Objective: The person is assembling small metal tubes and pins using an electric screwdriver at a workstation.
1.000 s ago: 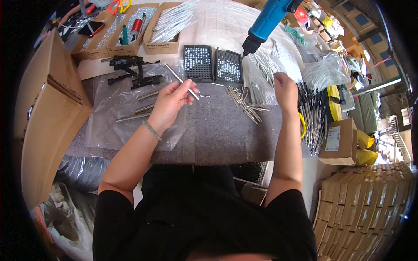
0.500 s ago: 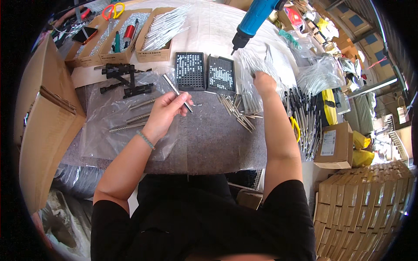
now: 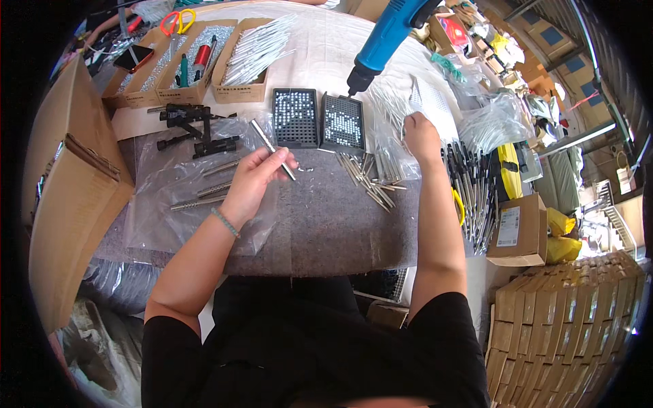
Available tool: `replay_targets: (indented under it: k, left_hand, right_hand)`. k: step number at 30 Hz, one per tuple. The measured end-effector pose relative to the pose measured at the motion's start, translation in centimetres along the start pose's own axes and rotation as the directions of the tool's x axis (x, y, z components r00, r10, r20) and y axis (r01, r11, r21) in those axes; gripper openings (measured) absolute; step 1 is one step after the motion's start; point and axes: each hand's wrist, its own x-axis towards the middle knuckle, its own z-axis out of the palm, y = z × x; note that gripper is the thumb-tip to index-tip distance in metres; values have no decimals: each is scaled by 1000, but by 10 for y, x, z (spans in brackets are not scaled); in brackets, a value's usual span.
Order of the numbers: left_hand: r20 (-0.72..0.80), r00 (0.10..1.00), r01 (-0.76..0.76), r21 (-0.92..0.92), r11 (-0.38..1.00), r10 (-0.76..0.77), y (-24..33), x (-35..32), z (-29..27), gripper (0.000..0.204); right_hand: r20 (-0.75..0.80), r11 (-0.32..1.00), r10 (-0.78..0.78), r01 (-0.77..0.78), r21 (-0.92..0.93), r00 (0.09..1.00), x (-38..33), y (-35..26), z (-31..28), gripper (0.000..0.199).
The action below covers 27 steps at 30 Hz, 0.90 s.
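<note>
My left hand point(image 3: 253, 179) holds a thin silver metal rod point(image 3: 270, 147) tilted up to the left, over a grey felt mat point(image 3: 326, 217). My right hand point(image 3: 420, 136) rests with curled fingers on a clear plastic bag of metal rods point(image 3: 391, 139); whether it grips anything I cannot tell. A loose heap of short metal rods point(image 3: 367, 180) lies on the mat between the hands. Two black trays of small screws point(image 3: 317, 121) stand just beyond. A blue power screwdriver point(image 3: 384, 37) hangs tip-down above the right tray.
Clear plastic sheet with threaded rods point(image 3: 197, 194) lies at left, black brackets point(image 3: 194, 126) behind it. Open cardboard boxes of parts point(image 3: 197, 61) line the far edge. A large cardboard box point(image 3: 64, 197) stands at left. Black-handled tools point(image 3: 473, 190) and a small carton point(image 3: 517, 231) sit at right.
The view has shifted, so everything sits lower in the picture. My left hand still holds the rod over the mat. My right hand stays on the plastic bag near the hanging screwdriver.
</note>
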Motion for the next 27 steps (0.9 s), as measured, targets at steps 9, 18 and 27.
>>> replay_targets:
  k: [9, 18, 27]
  left_hand:
    - [53, 998, -22, -358, 933, 44, 1, 0, -12, 16]
    - [179, 984, 43, -202, 978, -6, -3, -1, 3, 29]
    - [-122, 989, -118, -349, 930, 80, 10, 8, -11, 11]
  right_hand:
    - [148, 698, -17, -94, 710, 989, -115, -14, -38, 15]
    - [267, 628, -262, -46, 777, 927, -125, -122, -2, 18]
    - [-39, 605, -337, 249, 756, 941, -108, -152, 30, 17]
